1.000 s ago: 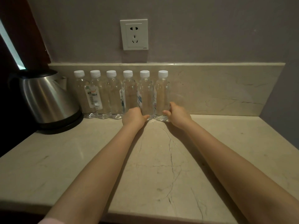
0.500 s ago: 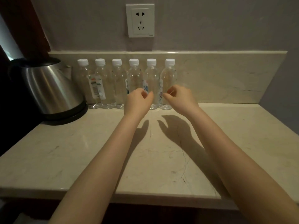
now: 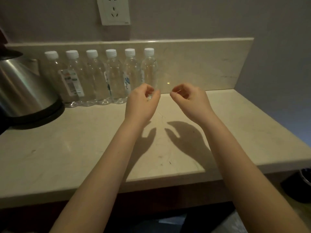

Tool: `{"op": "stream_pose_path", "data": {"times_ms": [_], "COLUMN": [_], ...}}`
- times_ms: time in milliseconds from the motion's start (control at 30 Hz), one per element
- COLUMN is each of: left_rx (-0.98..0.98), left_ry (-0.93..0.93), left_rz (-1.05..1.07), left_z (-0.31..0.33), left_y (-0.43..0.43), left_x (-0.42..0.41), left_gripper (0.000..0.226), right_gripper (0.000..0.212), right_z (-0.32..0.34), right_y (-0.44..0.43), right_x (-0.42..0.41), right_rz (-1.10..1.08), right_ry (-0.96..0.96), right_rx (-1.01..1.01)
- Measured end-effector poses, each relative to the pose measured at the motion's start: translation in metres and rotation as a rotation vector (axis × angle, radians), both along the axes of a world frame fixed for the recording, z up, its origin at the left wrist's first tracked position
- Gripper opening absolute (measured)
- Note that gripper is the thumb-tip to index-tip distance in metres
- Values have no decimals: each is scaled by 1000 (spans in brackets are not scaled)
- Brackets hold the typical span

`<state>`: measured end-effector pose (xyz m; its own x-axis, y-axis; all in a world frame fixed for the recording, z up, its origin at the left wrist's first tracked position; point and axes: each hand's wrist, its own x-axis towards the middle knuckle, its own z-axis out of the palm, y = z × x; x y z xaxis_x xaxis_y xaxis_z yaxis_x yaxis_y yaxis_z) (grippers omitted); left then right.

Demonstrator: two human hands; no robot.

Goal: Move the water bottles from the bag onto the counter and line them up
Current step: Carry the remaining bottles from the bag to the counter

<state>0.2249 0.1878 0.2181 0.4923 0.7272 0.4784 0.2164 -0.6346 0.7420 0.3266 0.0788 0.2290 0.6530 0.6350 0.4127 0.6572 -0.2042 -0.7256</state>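
Six bottles (image 3: pixel 116 76), rightmost base behind left hand (image 3: pixel 141 105).

Steel kettle (image 3: pixel 25 88) on black base (image 3: pixel 42 113) at left; white wall socket (image 3: pixel 114 10) above stone backsplash (image 3: pixel 202 64); dark bin (image 3: pixel 301 185) lower right.

I am stretching my left forearm (image 3: pixel 109 162) toward 1 o'clock and my right forearm (image 3: pixel 232 157) toward 11 o'clock, so the 2 are converging. My left hand (image 3: pixel 142 102) is hanging in the air, fingers loosely curling toward the thumb, gripping nothing. My right hand (image 3: pixel 189 100) is hovering at its 3 o'clock, apart from it, curling likewise and empty.
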Motion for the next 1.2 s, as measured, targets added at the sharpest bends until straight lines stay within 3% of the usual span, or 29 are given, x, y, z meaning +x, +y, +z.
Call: {"op": "stream_pose_path", "data": {"times_ms": [267,367,533,700,867,1200], "left_rx": [8,-52,-94,-78,-144,-175], "left_ry": [-71,-80,-40,147,358,546], "left_rz": [-131,-276,-484,-637,-809,-1075], "left_z": [-10,-15,-42,-80,-128,-193], "left_y": [-134,-209,-322,-403,-474,-626], "left_x": [58,88,139,204,285,443], "left_gripper": [19,9,12,16,22,20], "right_gripper": [24,22,21,14,20,23], "right_z": [-14,-28,-64,-101,-139,-197], "right_y": [-156,-235,-360,-462,-542,-691], "right_x": [44,68,105,145,193,297], "right_rz": [-152,-220,-342,-493,-704,-923], "right_ry": [2,71,149,267,331,478], "right_rx": [-50,-36,-65,-120,-198,-379]}}
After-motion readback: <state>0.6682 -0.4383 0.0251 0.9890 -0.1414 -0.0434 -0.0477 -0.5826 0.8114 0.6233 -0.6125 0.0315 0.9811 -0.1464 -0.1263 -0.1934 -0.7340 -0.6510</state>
